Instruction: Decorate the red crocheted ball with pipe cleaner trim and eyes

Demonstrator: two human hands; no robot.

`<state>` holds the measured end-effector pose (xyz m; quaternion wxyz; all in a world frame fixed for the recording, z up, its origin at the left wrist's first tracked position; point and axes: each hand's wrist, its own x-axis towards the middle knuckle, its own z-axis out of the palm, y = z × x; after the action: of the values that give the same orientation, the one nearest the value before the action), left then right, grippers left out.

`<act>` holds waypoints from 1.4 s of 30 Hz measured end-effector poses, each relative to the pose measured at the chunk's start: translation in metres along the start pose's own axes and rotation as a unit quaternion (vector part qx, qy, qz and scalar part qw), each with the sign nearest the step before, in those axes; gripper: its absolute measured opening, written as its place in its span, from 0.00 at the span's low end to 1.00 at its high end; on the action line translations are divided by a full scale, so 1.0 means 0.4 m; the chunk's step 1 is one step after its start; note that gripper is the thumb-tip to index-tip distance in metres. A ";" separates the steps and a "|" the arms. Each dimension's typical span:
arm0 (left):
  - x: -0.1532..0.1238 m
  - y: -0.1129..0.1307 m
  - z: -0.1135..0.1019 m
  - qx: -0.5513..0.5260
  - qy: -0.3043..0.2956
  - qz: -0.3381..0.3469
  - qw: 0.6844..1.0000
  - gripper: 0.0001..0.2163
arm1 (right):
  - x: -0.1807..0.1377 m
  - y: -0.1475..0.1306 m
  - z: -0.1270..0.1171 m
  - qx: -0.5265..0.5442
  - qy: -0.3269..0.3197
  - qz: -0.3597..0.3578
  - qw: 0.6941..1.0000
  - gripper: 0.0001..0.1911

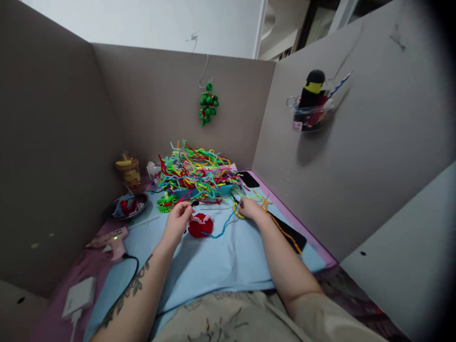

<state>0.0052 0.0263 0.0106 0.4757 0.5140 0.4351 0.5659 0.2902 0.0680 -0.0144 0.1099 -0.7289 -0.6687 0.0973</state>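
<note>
On the blue-covered surface (213,266), a small black piece (194,203) is being pinched in the closed fingertips of the left hand (180,219), just above a red fuzzy shape (200,225), while a yellow loop (238,212) is being gripped by the curled right hand (251,208). Farther back, a green figure (166,203) is sitting apparently finished and the pipe-cleaner pile (194,173) is lying largely unused, so the work is judged to be midway.

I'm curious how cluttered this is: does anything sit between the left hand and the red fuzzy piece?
Nothing visible does. The left hand sits right beside the red fuzzy piece on the blue cloth.
</note>
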 end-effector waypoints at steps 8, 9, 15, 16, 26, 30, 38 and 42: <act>-0.007 0.008 0.005 0.007 0.001 0.002 1.000 0.15 | -0.016 -0.023 0.005 0.002 0.020 -0.029 0.999 0.22; -0.008 0.010 0.006 0.005 -0.001 0.001 1.000 0.15 | -0.017 -0.023 0.003 0.005 0.038 -0.039 0.998 0.23; -0.009 0.013 0.006 -0.004 -0.001 -0.017 1.000 0.17 | -0.021 0.006 -0.017 0.022 0.062 -0.090 0.994 0.19; -0.008 0.011 0.006 -0.001 -0.001 -0.022 1.000 0.17 | -0.022 0.017 -0.023 0.030 0.062 -0.089 0.994 0.18; -0.040 0.016 0.040 -0.011 -0.110 -0.029 0.993 0.15 | -0.055 -0.029 -0.052 0.402 0.019 -0.248 0.881 0.02; -0.062 0.008 0.066 -0.015 -0.166 -0.041 0.985 0.14 | -0.091 -0.135 -0.014 0.479 0.026 -0.292 0.827 0.03; -0.073 -0.004 0.082 -0.182 -0.173 -0.102 0.963 0.14 | -0.127 -0.200 0.010 0.425 0.065 -0.357 0.829 0.01; -0.078 0.001 0.089 -0.203 -0.157 -0.131 0.958 0.15 | -0.145 -0.202 -0.005 0.377 0.096 -0.393 0.833 0.04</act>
<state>0.0412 -0.0045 0.0090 0.7020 0.4278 0.2947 0.4872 0.2089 0.0168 0.0106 0.4689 -0.3126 -0.7964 0.2195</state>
